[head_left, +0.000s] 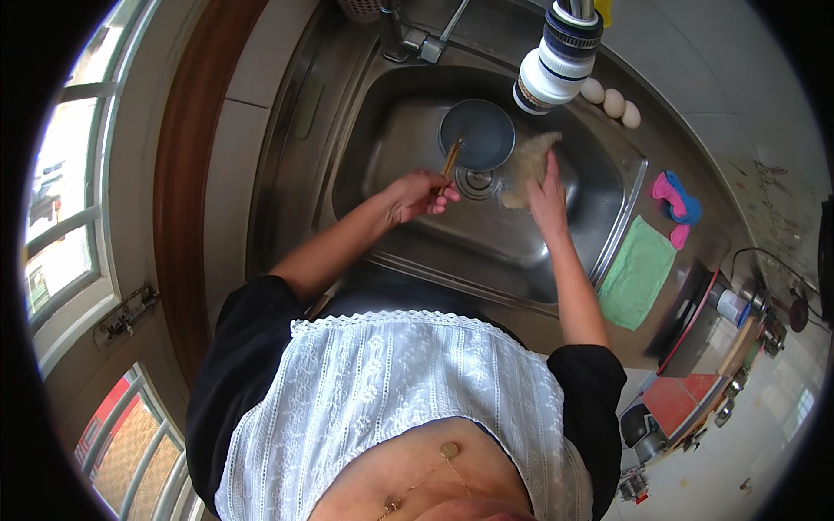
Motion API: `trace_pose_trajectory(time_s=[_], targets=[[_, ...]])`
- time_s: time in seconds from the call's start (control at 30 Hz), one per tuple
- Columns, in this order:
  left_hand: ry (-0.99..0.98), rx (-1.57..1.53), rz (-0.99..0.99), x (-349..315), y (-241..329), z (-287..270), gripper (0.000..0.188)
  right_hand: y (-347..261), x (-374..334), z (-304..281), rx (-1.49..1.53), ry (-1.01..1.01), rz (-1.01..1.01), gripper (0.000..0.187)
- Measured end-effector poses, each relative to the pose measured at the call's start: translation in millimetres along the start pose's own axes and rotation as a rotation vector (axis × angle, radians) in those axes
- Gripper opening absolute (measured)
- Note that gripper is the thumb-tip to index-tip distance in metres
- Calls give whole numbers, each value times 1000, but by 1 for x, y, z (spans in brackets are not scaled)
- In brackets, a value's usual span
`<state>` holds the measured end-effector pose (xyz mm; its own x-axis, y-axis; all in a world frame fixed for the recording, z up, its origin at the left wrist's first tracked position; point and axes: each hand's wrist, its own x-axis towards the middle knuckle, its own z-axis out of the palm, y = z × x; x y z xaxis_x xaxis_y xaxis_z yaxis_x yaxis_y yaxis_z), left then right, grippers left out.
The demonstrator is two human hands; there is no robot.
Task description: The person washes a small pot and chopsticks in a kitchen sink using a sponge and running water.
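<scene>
My left hand (419, 196) is closed around a short bundle of thin wooden sticks, which look like chopsticks (452, 159). Their upper ends point away from me and overlap the near rim of a round grey bowl (478, 130) in the sink. On the right, my right hand (547, 198) grips a beige fibrous scrubber, like a loofah (526, 167), with one finger stretched along it. The scrubber hangs low over the sink basin (373, 139), just right of the bowl. Below the bowl shows the round drain (478, 181).
A white and black tap head (553, 69) reaches over the far right of the basin. Three eggs (613, 103) sit on the back ledge. Right of the sink lie a green cloth (638, 273) and a pink and blue cloth (678, 204). A metal tap (417, 42) stands far left.
</scene>
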<state>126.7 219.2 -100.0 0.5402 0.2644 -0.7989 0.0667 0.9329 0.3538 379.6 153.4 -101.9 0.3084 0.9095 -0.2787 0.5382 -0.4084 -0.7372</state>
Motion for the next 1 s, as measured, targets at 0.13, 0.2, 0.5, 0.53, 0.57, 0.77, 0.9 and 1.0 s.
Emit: trace_pose_trajectory(time_s=[0.13,0.2,0.5,0.53,0.57,0.77,0.9,1.0], targets=[[34,20,1,7,1,9,17,-61,37,15,-80,-224,110,69],[43,22,0,10,3,11,18,-75,46,32,-399,-201,-12,71],[66,-36,-10,22,10,6,24,-12,108,107,-782,-535,-177,56],[66,-33,-25,26,13,10,23,11,115,121,-826,-498,-207,52],[64,-26,-40,30,17,15,23,34,121,132,-872,-458,-235,48],[-83,-299,-41,45,-2,-9,20,-12,113,98,-144,-458,-21,31],[67,-115,-23,48,0,0,22,-28,76,70,838,-505,595,27],[166,91,-23,55,2,12,27,-41,43,86,892,-446,561,23]])
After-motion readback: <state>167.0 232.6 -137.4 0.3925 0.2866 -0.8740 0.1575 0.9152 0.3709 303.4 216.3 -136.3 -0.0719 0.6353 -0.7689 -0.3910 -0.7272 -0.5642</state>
